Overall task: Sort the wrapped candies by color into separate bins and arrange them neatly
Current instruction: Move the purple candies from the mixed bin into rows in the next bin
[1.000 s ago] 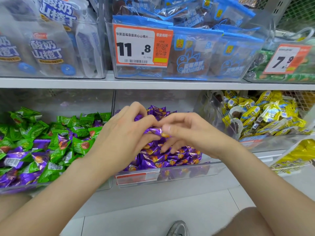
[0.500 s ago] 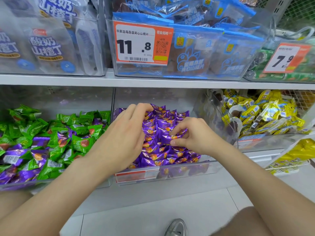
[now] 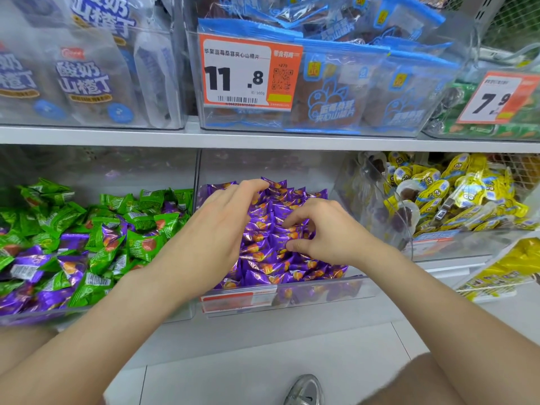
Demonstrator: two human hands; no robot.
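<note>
Shop shelves [image 3: 263,141] fill your view. At centre frame, your left hand [image 3: 216,226] rests, fingers relaxed, on the purple candies [image 3: 268,267] in the middle bin [image 3: 321,290]. Your right hand [image 3: 333,232] pinches a few between thumb and forefinger. Green candies [image 3: 111,229] lie mixed with purple at lower left.

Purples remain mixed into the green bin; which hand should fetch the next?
Probably the left hand: it lies nearest the green bin, while the right hand pinches purple candies farther right.

The left hand [image 3: 222,226] covers candies [image 3: 271,258] in the purple bin [image 3: 336,287]; whether the right hand [image 3: 330,232] pinches one is unclear. That bin's front label [image 3: 238,299] is unreadable. Left of it the green bin [image 3: 87,311] runs off-frame; below it a shoe [image 3: 305,388] is cropped.
</note>
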